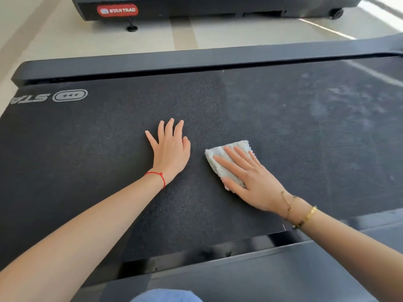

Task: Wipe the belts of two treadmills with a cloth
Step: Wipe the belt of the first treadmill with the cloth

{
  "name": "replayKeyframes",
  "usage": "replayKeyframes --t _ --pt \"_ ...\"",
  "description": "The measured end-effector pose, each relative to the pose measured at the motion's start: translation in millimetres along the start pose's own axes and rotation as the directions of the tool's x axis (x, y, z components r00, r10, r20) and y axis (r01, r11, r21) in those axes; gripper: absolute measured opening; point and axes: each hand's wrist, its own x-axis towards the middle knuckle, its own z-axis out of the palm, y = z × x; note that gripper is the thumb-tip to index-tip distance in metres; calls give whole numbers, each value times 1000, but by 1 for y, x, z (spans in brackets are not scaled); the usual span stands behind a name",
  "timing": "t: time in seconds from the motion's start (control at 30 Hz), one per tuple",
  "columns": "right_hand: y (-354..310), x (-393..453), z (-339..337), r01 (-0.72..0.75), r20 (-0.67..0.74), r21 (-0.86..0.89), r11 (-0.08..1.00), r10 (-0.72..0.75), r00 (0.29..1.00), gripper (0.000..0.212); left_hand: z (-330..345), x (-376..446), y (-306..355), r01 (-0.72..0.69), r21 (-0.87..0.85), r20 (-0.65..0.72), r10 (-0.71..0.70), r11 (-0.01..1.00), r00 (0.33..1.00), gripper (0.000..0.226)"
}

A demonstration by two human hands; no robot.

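A wide black treadmill belt [109, 153] fills the view, darker on the left and dusty grey on the right. My left hand [171, 149] lies flat on the belt, fingers spread, holding nothing. Just to its right, my right hand [250, 177] presses flat on a folded white cloth [218, 162] that rests on the belt. A second treadmill [196, 6] with a red logo plate stands beyond, across a strip of floor.
Black side rails run along the far edge [196, 57] and the near edge [261, 269] of the belt. Pale tiled floor [239, 31] lies between the two treadmills. A bit of blue fabric [165, 296] shows at the bottom edge.
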Motion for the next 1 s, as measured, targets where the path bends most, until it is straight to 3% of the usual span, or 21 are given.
replayKeyframes --t 0.2,0.3,0.37,0.47,0.53,0.73,0.83,1.0 --pt "77 91 -27 -170 -40 -39 985 169 985 54 9 11 19 24 25 7 -25 999 1000 53" --pt "83 125 -32 -264 -62 -29 964 261 963 53 12 14 25 69 44 14 -69 997 998 53" --pt "75 116 -27 -210 -64 -1 978 209 976 53 13 14 28 85 70 8 -86 994 996 53" --pt "71 84 -20 12 -42 14 1000 -12 999 53 17 15 28 104 91 -15 -103 990 995 55" --pt "85 83 -23 80 -24 7 997 -80 997 51 19 16 27 119 98 -37 -116 988 993 55" --pt "144 169 -49 -98 -126 -38 994 92 988 49 23 15 28 126 122 -53 -120 985 991 58" --pt "140 211 -52 -204 -112 -7 979 202 973 50 23 16 28 137 121 -67 -130 983 989 57" --pt "89 205 -27 9 -68 -35 999 -11 998 52 20 14 29 145 130 -69 -137 981 988 55"
